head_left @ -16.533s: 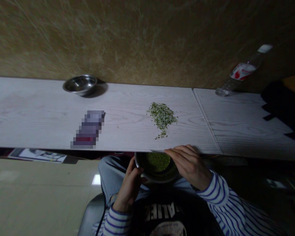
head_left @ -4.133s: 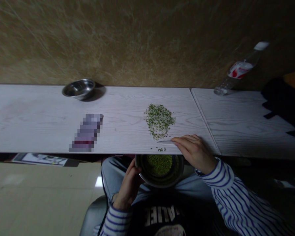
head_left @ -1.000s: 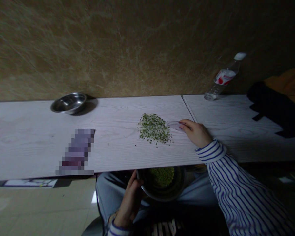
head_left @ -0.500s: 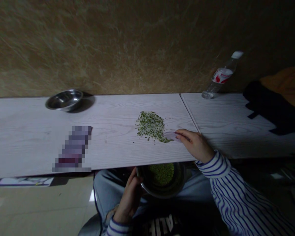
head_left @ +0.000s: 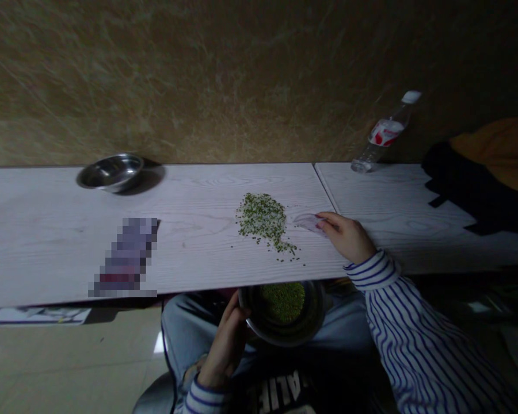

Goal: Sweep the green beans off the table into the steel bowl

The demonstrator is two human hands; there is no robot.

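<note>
My right hand (head_left: 346,236) rests on the white wooden table (head_left: 207,253) and pinches a small pale card (head_left: 308,221), held flat just right of a heap of small green beans (head_left: 263,219). A few loose beans trail toward the table's front edge. My left hand (head_left: 227,344) grips the rim of a metal bowl (head_left: 285,313) on my lap, just below the table edge. Green beans lie in the bowl's bottom.
A second, empty steel bowl (head_left: 110,172) stands at the back left by the wall. A blurred-out flat object (head_left: 124,257) lies left of centre. A plastic bottle (head_left: 382,133) leans at the back right, beside dark and orange cloth (head_left: 479,178).
My right hand with the card has drawn back up and right from the heap's lower edge, leaving a thin trail of beans. The left hand and bowl stay put.
</note>
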